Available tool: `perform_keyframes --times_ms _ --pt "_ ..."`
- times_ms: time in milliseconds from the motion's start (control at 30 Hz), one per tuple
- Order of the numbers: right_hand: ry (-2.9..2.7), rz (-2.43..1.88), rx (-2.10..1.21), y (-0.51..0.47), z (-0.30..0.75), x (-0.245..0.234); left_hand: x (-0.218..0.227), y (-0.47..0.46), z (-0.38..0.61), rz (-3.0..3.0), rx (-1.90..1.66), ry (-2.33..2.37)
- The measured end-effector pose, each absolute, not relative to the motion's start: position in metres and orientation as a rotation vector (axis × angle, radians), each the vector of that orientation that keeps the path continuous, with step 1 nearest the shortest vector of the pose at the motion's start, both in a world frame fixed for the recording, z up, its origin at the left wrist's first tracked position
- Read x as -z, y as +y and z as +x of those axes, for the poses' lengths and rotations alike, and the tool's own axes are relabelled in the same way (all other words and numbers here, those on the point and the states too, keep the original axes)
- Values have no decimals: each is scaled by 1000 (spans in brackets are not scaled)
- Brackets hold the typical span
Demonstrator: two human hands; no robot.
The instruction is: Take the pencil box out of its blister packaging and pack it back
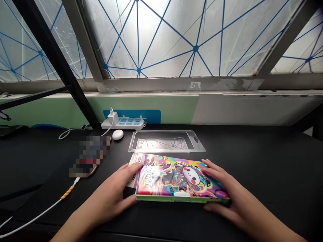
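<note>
A flat, brightly coloured box (176, 179) with a cartoon panda print lies on the black desk (264, 161), just in front of me. My left hand (113, 195) grips its left end, thumb under the near edge and fingers over the top corner. My right hand (227, 195) clasps the right end, fingers on top and thumb along the near side. A white printed card (133, 171) sticks out from under the box at its left.
An empty clear plastic blister tray (166, 142) lies just behind the box. Further back sit a white power strip (123, 122) with a charger, a small white oval case (117, 134), and a blurred phone (89, 156) on a white cable (37, 215) at left.
</note>
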State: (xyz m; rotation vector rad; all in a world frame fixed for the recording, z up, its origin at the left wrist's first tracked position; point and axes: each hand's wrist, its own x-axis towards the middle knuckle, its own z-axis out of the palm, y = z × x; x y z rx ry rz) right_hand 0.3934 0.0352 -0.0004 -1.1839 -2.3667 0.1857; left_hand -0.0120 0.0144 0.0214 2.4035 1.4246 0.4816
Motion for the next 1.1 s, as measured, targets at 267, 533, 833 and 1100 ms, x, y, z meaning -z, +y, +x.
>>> perform_keyframes --times_ms 267,533,833,1100 --pt "-2339 -1296 -374 57 404 3 -31 17 -8 2303 -385 1421" --pt "-2382 -1194 -440 78 413 7 -27 20 -6 2168 -538 1412" --pt "-2294 -1218 -377 71 408 -14 -24 21 -3 2051 -671 1397" --pt "-1868 -1392 -676 87 377 -40 -26 18 3 2109 -602 1397"
